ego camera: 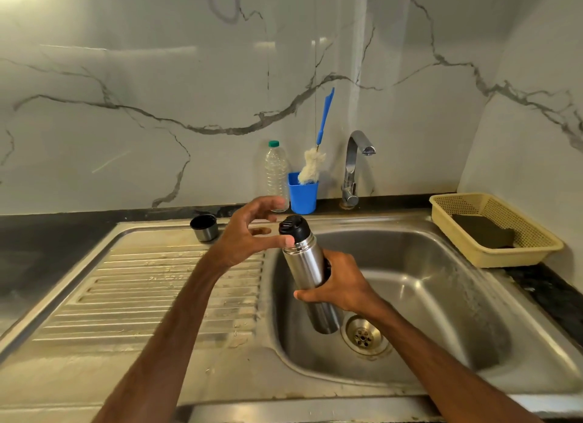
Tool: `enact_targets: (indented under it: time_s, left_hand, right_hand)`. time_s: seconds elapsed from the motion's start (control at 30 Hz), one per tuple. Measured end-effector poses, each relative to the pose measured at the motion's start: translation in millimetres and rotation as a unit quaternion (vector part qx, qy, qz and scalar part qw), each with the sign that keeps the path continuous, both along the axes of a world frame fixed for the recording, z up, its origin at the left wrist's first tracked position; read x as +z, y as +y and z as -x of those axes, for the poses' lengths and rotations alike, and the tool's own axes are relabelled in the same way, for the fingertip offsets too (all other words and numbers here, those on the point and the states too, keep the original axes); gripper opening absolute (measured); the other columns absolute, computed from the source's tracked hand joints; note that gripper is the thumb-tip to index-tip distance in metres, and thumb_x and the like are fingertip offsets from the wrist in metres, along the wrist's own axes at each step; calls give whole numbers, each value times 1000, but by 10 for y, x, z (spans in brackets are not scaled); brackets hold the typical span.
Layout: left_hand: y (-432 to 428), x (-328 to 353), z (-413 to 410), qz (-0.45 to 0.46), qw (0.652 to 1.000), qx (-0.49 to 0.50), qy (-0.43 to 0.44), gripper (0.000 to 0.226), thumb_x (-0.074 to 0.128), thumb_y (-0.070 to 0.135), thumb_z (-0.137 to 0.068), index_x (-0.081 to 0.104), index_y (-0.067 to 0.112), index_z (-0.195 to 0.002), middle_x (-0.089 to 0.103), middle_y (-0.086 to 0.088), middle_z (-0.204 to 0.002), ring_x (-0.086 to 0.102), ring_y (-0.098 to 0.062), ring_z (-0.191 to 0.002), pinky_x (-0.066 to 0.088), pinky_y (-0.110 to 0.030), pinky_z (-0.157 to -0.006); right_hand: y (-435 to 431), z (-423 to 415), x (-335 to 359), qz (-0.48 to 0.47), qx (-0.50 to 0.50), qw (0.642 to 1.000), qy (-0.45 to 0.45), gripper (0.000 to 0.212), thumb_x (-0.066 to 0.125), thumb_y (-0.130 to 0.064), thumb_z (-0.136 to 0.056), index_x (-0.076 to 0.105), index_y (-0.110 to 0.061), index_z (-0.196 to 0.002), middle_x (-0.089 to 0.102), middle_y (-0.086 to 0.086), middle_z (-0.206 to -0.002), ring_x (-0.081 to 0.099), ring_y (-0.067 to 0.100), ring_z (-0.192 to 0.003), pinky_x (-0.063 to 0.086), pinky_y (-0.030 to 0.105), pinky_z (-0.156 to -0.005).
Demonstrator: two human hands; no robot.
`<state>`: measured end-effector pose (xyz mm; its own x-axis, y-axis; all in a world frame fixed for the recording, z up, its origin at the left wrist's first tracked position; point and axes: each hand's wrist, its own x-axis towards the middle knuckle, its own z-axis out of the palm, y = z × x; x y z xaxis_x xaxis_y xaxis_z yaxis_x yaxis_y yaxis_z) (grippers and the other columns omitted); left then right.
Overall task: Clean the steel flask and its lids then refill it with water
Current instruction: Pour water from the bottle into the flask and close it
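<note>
Your right grip (334, 283) is wrapping round the middle of the steel flask (303, 265), fingers behind and thumb across the front, holding it above the sink (435, 283) basin; the flask is leaning, its long axis running from the base at 5 o'clock, near the drain (362, 336), up to the neck at 11 o'clock.

Your left grip (249, 236) is hovering just beside the neck, at 9 o'clock from the black stopper lid (294, 226); it is holding nothing, fingers spread and gently curved, wrist bent so the palm is facing the stopper; the thumb tip is touching or almost touching the flask's shoulder, and I cannot tell which.

The stopper is sitting on the neck, so I am judging that unscrewing it is coming next; the left grip is the nearer one and would be travelling toward 3 o'clock to close over it.

Farther off at 10 o'clock, the steel cup lid (204, 227) is standing mouth-up on the drainboard; at 12 o'clock, on the desk, the bottle brush (310, 170) is waiting in a blue cup (303, 194).
</note>
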<state>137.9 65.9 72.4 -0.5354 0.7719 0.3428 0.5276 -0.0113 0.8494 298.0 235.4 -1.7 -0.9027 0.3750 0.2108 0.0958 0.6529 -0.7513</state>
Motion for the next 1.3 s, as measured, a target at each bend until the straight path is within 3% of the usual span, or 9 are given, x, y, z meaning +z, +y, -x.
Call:
enact_targets:
  time_s: [0.1, 0.3, 0.43, 0.63, 0.77, 0.97, 1.1, 1.23, 1.3]
  left_hand:
    - [141, 8, -161, 16, 999, 9, 33, 52, 89, 34, -76, 68, 26, -124, 71, 10, -120, 68, -9, -104, 57, -34, -91]
    - [385, -11, -523, -41, 980, 180, 78, 55, 88, 57, -68, 76, 28, -113, 76, 17, -96, 70, 0, -86, 60, -20, -77]
    - [251, 62, -389, -8, 996, 21, 86, 53, 86, 47, -73, 75, 25, -120, 77, 11, -107, 72, -12, -102, 59, -37, -93]
    - [114, 97, -226, 62, 988, -134, 34, 51, 78, 10, -89, 63, 16, -138, 69, 3, -132, 60, -12, -128, 50, -26, -106]
    - [179, 62, -297, 31, 997, 41, 58, 55, 87, 36, -78, 69, 27, -129, 72, 14, -117, 67, -1, -105, 59, -27, -89]
    - [345, -18, -566, -30, 977, 184, 101, 49, 87, 60, -68, 79, 30, -106, 71, 19, -77, 61, 4, -65, 44, -8, -59]
    - [324, -7, -571, -46, 975, 181, 118, 43, 89, 52, -71, 81, 26, -105, 70, 22, -74, 62, 5, -68, 48, -12, -61]
    - [238, 34, -462, -31, 993, 64, 93, 40, 91, 36, -73, 78, 28, -110, 75, 17, -88, 69, -13, -82, 61, -40, -72]
    - [209, 24, -395, -22, 995, 4, 94, 43, 89, 37, -73, 78, 26, -113, 74, 15, -93, 68, -20, -90, 60, -42, -76]
  right_hand:
    - [14, 6, -17, -4, -51, 999, 14, 74, 89, -62, -47, 65, -29, -108, 72, -12, -93, 69, 3, -82, 61, 31, -76]
    - [18, 8, 8, -21, -111, 993, 40, 75, 90, -60, -48, 62, -30, -111, 71, -12, -95, 68, 3, -81, 60, 26, -75]
    - [90, -67, 84, 19, -2, 1000, 12, 66, 94, -50, -51, 64, -31, -107, 72, -12, -92, 70, 4, -82, 62, 30, -75]
    - [44, -98, 69, 50, 72, 996, -28, 61, 97, -43, -54, 67, -28, -105, 74, -6, -92, 72, 9, -84, 63, 34, -76]
    - [21, -50, 28, 23, -8, 1000, 1, 72, 93, -57, -49, 64, -30, -109, 73, -10, -94, 71, 6, -83, 63, 32, -75]
    - [-11, -2, 18, -62, -127, 990, 31, 82, 87, -62, -51, 60, -25, -118, 72, -9, -99, 69, 6, -84, 61, 31, -78]
    - [-28, 21, 22, -85, -129, 988, 19, 84, 89, -58, -56, 57, -21, -125, 72, -5, -105, 70, 12, -88, 61, 34, -81]
    - [32, -23, 87, -61, -63, 996, 13, 75, 91, -56, -55, 61, -25, -116, 72, -9, -98, 69, 5, -82, 61, 28, -76]
    - [75, -66, 116, -29, 6, 1000, -2, 67, 93, -53, -53, 65, -28, -109, 73, -11, -93, 70, 4, -80, 62, 31, -74]
